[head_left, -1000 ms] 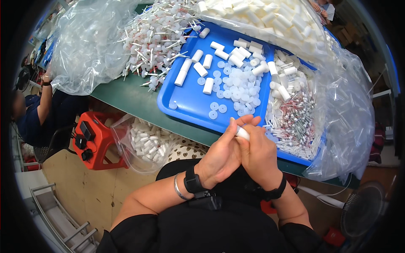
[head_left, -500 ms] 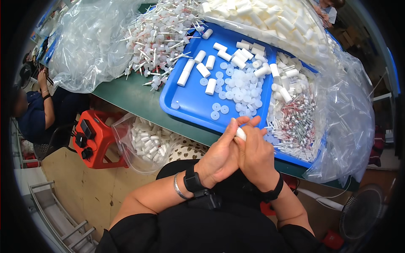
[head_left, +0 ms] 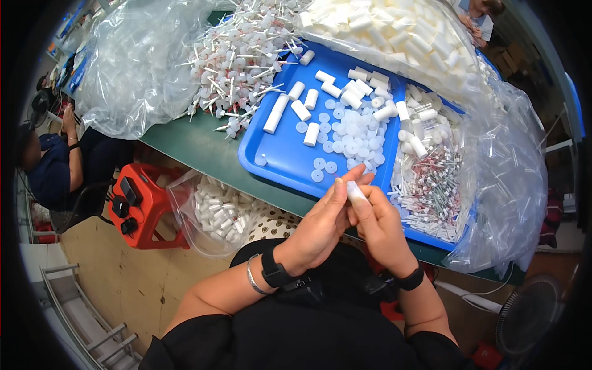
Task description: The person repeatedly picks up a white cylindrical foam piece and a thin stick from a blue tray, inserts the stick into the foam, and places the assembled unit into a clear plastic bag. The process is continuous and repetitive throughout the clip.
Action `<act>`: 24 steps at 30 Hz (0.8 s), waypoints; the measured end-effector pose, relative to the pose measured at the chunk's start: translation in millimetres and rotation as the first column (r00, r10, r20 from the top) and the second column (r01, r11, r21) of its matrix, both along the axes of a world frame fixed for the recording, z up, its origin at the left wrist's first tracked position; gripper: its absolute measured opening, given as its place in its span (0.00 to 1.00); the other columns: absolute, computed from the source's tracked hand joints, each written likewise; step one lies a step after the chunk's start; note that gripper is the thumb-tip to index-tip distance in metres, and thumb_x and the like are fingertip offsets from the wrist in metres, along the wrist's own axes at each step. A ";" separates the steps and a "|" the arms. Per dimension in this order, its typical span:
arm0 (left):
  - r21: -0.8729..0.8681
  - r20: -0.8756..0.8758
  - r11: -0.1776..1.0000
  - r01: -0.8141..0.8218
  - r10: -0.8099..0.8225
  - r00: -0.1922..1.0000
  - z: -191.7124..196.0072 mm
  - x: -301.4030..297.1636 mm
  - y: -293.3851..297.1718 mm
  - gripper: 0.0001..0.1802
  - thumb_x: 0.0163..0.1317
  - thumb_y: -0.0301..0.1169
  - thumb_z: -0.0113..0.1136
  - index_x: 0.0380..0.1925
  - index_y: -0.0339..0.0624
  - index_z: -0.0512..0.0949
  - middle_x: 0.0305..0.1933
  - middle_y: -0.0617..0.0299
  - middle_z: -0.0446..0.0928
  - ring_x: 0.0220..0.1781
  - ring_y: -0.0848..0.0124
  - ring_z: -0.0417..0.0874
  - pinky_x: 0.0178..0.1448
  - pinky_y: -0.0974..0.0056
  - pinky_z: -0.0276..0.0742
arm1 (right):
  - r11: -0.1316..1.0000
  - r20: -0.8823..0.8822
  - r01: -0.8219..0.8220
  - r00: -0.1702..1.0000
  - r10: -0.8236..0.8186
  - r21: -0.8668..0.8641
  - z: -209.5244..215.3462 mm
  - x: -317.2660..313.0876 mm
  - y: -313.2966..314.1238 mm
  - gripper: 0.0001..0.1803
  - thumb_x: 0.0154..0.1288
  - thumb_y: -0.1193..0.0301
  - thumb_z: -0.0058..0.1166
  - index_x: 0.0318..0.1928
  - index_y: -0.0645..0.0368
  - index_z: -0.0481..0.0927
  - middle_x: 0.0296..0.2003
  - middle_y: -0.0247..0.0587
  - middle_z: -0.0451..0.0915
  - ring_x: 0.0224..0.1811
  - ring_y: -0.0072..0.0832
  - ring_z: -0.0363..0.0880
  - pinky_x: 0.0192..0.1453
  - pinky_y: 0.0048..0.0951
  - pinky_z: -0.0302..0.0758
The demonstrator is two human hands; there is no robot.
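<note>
My right hand (head_left: 383,233) pinches a small white cylinder (head_left: 355,192) between thumb and fingers, its upper end sticking out. My left hand (head_left: 316,233) is close against the right, its thumb apart and its fingers stretched out behind the cylinder; whether they touch it is hidden. Both hands are over the near edge of a blue tray (head_left: 265,176). In the tray lie loose white cylinders (head_left: 311,134) and a heap of translucent round discs (head_left: 353,132).
Thin sticks with discs (head_left: 231,65) are piled at the far left of the green table (head_left: 185,142). A clear bag of white cylinders (head_left: 394,37) slumps over the tray's back. Small pin-like parts (head_left: 431,191) fill its right side. A red stool (head_left: 148,209) stands left; a person (head_left: 52,160) sits beyond.
My hands have loosened around the white cylinder, so more of it shows. The right thumb now lies along it, and the left fingers have drawn slightly apart from it. The view has shifted a little.
</note>
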State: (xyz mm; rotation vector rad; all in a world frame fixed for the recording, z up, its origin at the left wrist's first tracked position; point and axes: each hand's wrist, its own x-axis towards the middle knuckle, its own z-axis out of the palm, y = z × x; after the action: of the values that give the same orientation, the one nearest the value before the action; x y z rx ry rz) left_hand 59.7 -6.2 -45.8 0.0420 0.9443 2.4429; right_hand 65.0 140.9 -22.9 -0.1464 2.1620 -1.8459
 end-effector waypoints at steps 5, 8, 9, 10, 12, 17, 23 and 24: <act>0.104 0.001 0.992 0.075 -0.076 0.997 4.1 -12.2 -9.0 0.35 0.80 0.55 0.31 0.76 0.43 0.56 0.78 0.50 0.59 0.78 0.54 0.62 0.76 0.50 0.66 | 0.848 0.492 0.075 0.840 0.230 -0.525 3.6 -5.6 11.1 0.23 0.83 0.54 0.38 0.52 0.64 0.74 0.26 0.31 0.70 0.16 0.11 0.56 0.18 0.17 0.57; 0.058 0.013 0.997 0.053 -0.054 0.998 -2.9 -1.6 -2.8 0.33 0.81 0.53 0.30 0.72 0.42 0.62 0.78 0.50 0.59 0.76 0.55 0.66 0.74 0.52 0.69 | 0.844 0.479 0.066 0.845 0.236 -0.532 2.0 -3.3 1.1 0.22 0.83 0.55 0.37 0.45 0.63 0.73 0.23 0.28 0.66 0.14 0.11 0.54 0.17 0.16 0.54; 0.016 0.027 1.000 0.021 -0.021 0.999 -4.6 2.4 -0.8 0.33 0.81 0.53 0.30 0.71 0.41 0.64 0.78 0.50 0.59 0.75 0.56 0.67 0.74 0.53 0.70 | 0.875 0.388 -0.014 0.893 0.229 -0.485 0.4 -1.2 -0.4 0.19 0.83 0.57 0.37 0.41 0.59 0.71 0.22 0.27 0.65 0.14 0.11 0.53 0.17 0.16 0.52; -0.010 -0.060 0.998 -0.054 0.054 0.997 -11.8 4.2 4.5 0.32 0.81 0.53 0.30 0.68 0.40 0.65 0.78 0.49 0.59 0.74 0.57 0.68 0.73 0.54 0.70 | 0.919 0.331 -0.025 0.929 0.166 -0.393 5.1 2.0 -4.7 0.16 0.83 0.58 0.38 0.39 0.56 0.69 0.22 0.26 0.64 0.15 0.11 0.53 0.18 0.17 0.50; -0.024 -0.140 0.992 -0.121 0.117 0.983 -25.2 7.6 11.0 0.31 0.81 0.53 0.31 0.64 0.39 0.68 0.78 0.48 0.59 0.74 0.57 0.69 0.73 0.55 0.70 | 0.978 0.245 -0.052 0.964 0.102 -0.204 6.6 4.8 -5.1 0.14 0.83 0.60 0.38 0.40 0.54 0.69 0.22 0.23 0.63 0.17 0.10 0.53 0.20 0.17 0.50; -0.090 -0.117 0.992 -0.093 0.082 0.990 -10.8 12.1 4.2 0.29 0.82 0.49 0.31 0.61 0.36 0.70 0.74 0.48 0.64 0.71 0.63 0.71 0.74 0.59 0.68 | 0.984 -0.086 -0.032 0.995 0.047 0.177 6.0 13.0 -11.3 0.13 0.82 0.63 0.42 0.39 0.57 0.70 0.22 0.24 0.65 0.18 0.11 0.59 0.22 0.17 0.59; 0.024 -0.017 0.997 0.076 -0.075 0.997 8.2 8.7 -8.9 0.30 0.81 0.53 0.32 0.65 0.41 0.70 0.34 0.63 0.74 0.28 0.77 0.78 0.30 0.73 0.79 | 0.996 0.132 -0.044 0.990 0.053 -0.075 8.8 16.9 -3.3 0.15 0.82 0.61 0.42 0.44 0.61 0.72 0.23 0.27 0.67 0.18 0.12 0.62 0.21 0.17 0.65; 0.044 -0.003 0.993 0.109 -0.109 0.994 10.0 7.5 -11.0 0.30 0.81 0.53 0.33 0.65 0.41 0.70 0.34 0.63 0.74 0.28 0.76 0.78 0.30 0.73 0.79 | 0.987 0.200 -0.034 0.978 0.065 -0.154 10.9 17.4 -0.2 0.15 0.82 0.61 0.42 0.42 0.61 0.71 0.23 0.28 0.68 0.18 0.12 0.62 0.21 0.18 0.66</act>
State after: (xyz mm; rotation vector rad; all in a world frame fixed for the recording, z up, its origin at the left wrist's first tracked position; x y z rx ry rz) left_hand 67.2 -17.2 -35.9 0.1070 0.8647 2.3630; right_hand 82.4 140.7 -12.0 -0.0396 1.8666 -1.9045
